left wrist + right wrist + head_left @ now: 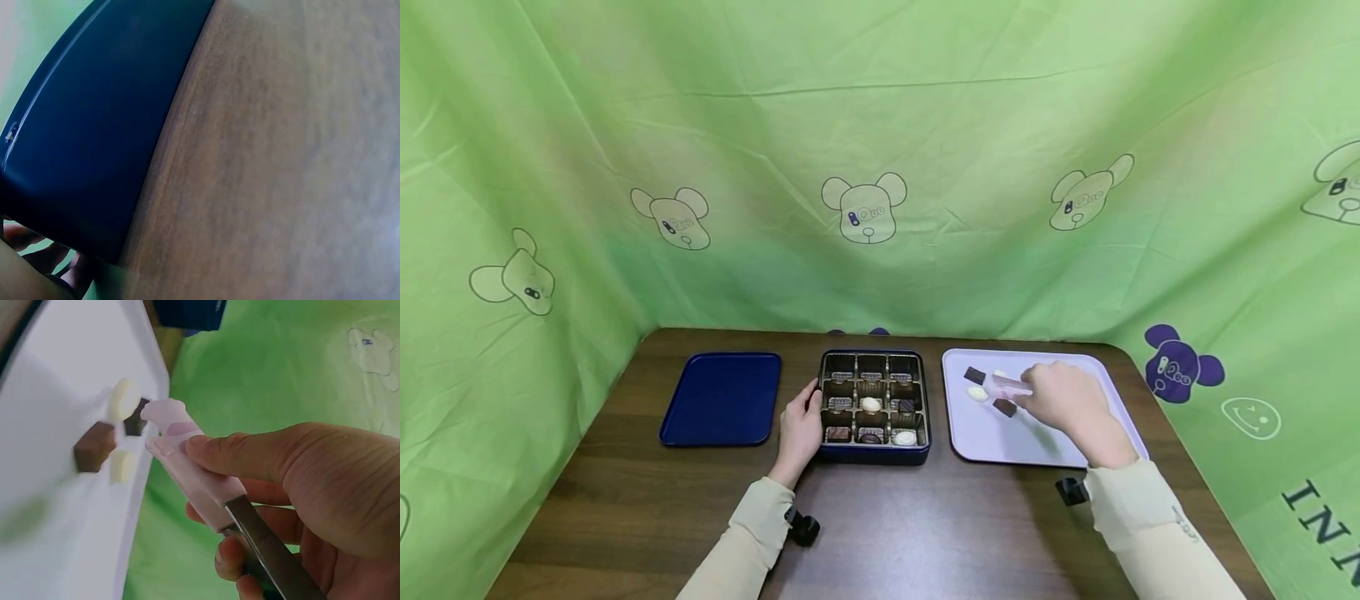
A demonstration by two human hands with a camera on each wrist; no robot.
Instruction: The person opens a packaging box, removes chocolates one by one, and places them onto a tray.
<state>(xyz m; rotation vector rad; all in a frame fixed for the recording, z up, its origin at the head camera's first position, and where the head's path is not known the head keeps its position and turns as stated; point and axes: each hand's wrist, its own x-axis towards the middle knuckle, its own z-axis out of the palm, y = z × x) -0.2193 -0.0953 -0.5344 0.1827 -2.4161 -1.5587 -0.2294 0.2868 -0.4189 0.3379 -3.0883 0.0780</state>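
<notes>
My left hand (pixel 800 429) rests against the left side of a dark blue box (pixel 872 455) with gold-toned compartments. Inside are several chocolates, including a white one (pixel 871 404) in the middle compartment and a white oval (pixel 906 437) at front right. My right hand (pixel 1067 402) holds tongs (pixel 197 469) with pale pink tips and metal arms, above a pale lilac tray (pixel 1052 446). The tips stand slightly apart with nothing visible between them. On the tray lie a dark square chocolate (pixel 975 375), a white oval one (pixel 977 393), a brown one (pixel 1004 407) and a partly hidden white one (pixel 998 373).
A dark blue lid or tray (pixel 722 400) lies on the brown wooden table (pixel 880 533), left of the box. Green curtain (pixel 865 283) with printed bear heads hangs along the table's back and both sides.
</notes>
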